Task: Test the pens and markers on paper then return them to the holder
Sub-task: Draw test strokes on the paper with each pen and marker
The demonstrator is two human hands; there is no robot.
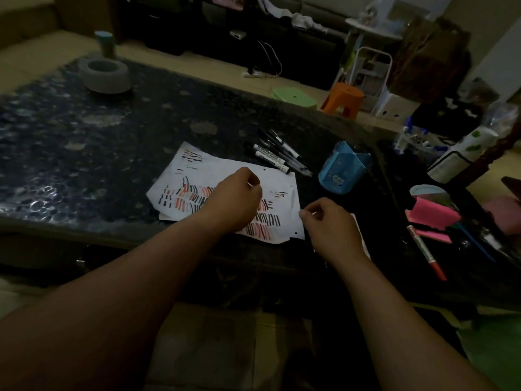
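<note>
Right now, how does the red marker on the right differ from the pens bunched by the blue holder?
The red marker lies alone by the pink notes, right of the blue holder; the pens lie bunched left of it, beyond the paper. The red marker has a pale barrel and red end; the pens look black and white. Both lie flat on the table, outside the holder.

Pens [282,153] lie between scribbled paper [220,167] and blue holder [341,170].
</note>
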